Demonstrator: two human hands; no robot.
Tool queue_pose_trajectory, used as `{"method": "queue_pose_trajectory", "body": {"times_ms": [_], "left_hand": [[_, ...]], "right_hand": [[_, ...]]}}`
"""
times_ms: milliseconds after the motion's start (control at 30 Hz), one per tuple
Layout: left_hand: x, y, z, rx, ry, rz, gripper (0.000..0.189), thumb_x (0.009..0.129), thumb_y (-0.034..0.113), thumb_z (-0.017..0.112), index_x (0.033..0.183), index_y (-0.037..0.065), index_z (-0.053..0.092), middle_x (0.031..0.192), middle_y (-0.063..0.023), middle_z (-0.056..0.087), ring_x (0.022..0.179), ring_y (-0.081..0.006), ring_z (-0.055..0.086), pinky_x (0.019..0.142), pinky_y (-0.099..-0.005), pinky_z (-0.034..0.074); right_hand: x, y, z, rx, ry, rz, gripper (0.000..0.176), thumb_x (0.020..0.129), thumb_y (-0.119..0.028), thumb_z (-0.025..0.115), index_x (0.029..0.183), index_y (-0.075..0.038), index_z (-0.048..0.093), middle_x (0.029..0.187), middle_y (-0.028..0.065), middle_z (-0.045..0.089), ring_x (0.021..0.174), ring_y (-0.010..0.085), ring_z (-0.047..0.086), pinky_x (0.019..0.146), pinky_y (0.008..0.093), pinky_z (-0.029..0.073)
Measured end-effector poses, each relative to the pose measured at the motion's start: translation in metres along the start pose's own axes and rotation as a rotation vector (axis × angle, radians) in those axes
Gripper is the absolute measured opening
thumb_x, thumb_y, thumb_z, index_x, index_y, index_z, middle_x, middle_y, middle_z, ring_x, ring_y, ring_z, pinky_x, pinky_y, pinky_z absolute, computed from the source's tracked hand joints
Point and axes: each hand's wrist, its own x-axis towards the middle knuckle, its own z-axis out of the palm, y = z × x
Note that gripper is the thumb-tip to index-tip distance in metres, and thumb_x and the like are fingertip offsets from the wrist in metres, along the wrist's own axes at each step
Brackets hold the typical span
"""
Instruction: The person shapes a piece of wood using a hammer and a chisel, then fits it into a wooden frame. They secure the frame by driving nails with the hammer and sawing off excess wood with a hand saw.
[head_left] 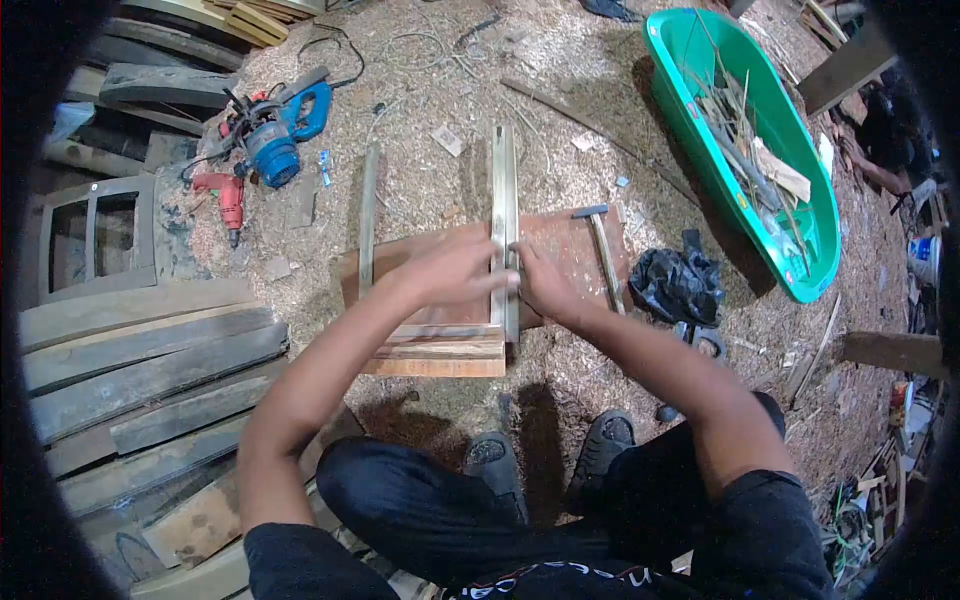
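Observation:
A pair of pale narrow wooden strips (504,180) stands lengthwise in front of me, side by side, over a reddish-brown board (570,245). My left hand (462,268) reaches across the strips from the left, fingers stretched and slightly blurred. Pressed against their right edge is my right hand (545,283), its fingers bent at the wood. The strips' near end meets a short wooden crosspiece (435,362) with an orange-brown front. A hammer (605,255) lies on the board, right of my right hand. Another thin strip (368,215) lies to the left.
A blue router (273,150) and red drill (228,200) lie at the upper left. Stacked planks (150,350) fill the left side. A green tub (690,130) of wood scraps and a black plastic bag (677,285) are on the right. Sawdust covers the floor.

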Motion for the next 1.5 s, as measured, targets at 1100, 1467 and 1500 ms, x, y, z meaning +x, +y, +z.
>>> {"method": "queue_pose_trajectory", "body": {"times_ms": [1100,1467,1500], "left_hand": [[0.198,-0.104,0.1,-0.479,1.071,-0.662,0.035,0.094,0.03,0.055,0.089,-0.002,0.068,0.083,-0.0297,0.066,0.081,-0.0485,0.065,0.073,-0.0527,0.051],[0.196,-0.101,0.096,-0.534,1.066,-0.72,0.039,0.093,0.032,0.057,0.093,-0.005,0.069,0.086,-0.0329,0.066,0.086,-0.0489,0.065,0.076,-0.0516,0.051],[0.197,-0.102,0.097,-0.568,1.071,-0.708,0.039,0.093,0.032,0.057,0.093,-0.005,0.069,0.086,-0.0331,0.066,0.087,-0.0488,0.065,0.076,-0.0515,0.051]], "right_hand": [[0.153,0.054,-0.102,-0.155,0.049,0.058,0.025,0.087,-0.013,0.062,0.108,-0.002,0.066,0.098,0.0219,0.07,0.092,0.0372,0.068,0.082,0.044,0.054],[0.315,0.019,-0.117,-0.755,-0.646,-0.277,0.018,0.082,-0.014,0.067,0.098,-0.004,0.071,0.092,0.0194,0.071,0.087,0.0355,0.069,0.074,0.0458,0.053],[0.316,0.015,-0.114,-0.811,-0.658,-0.267,0.016,0.081,-0.013,0.067,0.094,-0.004,0.072,0.089,0.0197,0.071,0.085,0.0356,0.069,0.073,0.0462,0.052]]}}
